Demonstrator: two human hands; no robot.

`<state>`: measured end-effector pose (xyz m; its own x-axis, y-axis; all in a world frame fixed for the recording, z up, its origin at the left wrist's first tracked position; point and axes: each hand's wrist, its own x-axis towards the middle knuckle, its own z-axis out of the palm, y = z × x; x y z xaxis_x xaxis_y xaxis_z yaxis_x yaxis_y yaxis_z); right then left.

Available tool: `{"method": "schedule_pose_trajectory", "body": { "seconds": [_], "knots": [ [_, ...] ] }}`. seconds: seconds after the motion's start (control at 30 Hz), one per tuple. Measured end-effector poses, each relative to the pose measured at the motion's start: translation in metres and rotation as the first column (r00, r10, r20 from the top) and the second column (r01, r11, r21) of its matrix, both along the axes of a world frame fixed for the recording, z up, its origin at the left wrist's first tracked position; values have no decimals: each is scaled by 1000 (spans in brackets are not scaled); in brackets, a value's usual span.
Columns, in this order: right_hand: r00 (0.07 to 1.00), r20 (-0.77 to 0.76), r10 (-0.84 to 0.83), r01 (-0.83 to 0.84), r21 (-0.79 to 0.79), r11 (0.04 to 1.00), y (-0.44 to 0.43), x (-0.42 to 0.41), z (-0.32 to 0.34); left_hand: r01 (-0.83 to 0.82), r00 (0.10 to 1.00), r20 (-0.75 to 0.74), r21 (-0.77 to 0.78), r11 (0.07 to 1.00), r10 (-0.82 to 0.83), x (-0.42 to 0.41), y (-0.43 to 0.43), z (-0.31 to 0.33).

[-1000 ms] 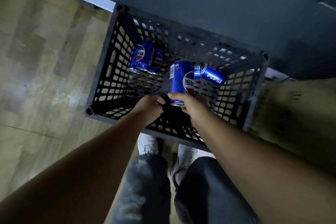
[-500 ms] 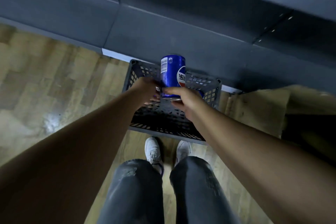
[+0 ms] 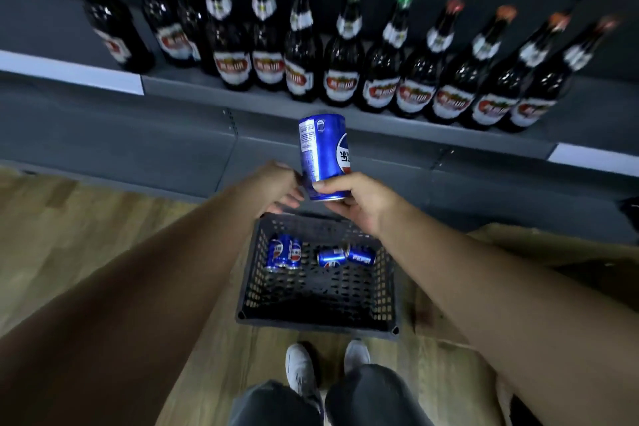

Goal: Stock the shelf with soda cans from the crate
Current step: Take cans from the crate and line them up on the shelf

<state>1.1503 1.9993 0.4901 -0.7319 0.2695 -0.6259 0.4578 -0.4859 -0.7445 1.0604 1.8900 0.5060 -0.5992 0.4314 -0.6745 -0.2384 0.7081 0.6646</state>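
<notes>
Black crate [image 3: 318, 322] on floor holds 4 blue cans [image 3: 276, 254], 1 reading PEPSI; above it right hand [image 3: 356, 199] grips 1 Pepsi-logo can [image 3: 321, 152] by its base, left hand [image 3: 280, 188] open-fingered beside it, possibly touching; beyond, shelf [image 3: 193, 93] of dark bottles [image 3: 340, 59], labels too blurred to read.

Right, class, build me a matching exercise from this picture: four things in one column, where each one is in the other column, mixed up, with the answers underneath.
Things
1. raised can
2. bottles
3. crate
4. other cans

Places
A. on the wooden floor, just ahead of the shoes
B. standing in a row on the shelf
C. gripped at its lower end by the right hand
D. on the bottom of the crate

Pairs: 1-C, 2-B, 3-A, 4-D
</notes>
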Motion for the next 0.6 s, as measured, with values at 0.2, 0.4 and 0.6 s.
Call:
{"method": "schedule_pose_trajectory", "body": {
  "seconds": [0.2, 0.4, 0.6],
  "knots": [
    [991, -135, 11, -5, 43, 999, 17, -2, 63, -17, 999, 47, 101, 995, 12, -6, 9, 53],
    [962, -266, 65, -36, 115, 993, 38, -11, 112, -3, 989, 147, 106, 994, -12, -5, 25, 104],
    [935, -347, 78, -32, 135, 990, 61, -12, 151, -23, 982, 186, 191, 981, -13, -3, 45, 141]
  ]
}}
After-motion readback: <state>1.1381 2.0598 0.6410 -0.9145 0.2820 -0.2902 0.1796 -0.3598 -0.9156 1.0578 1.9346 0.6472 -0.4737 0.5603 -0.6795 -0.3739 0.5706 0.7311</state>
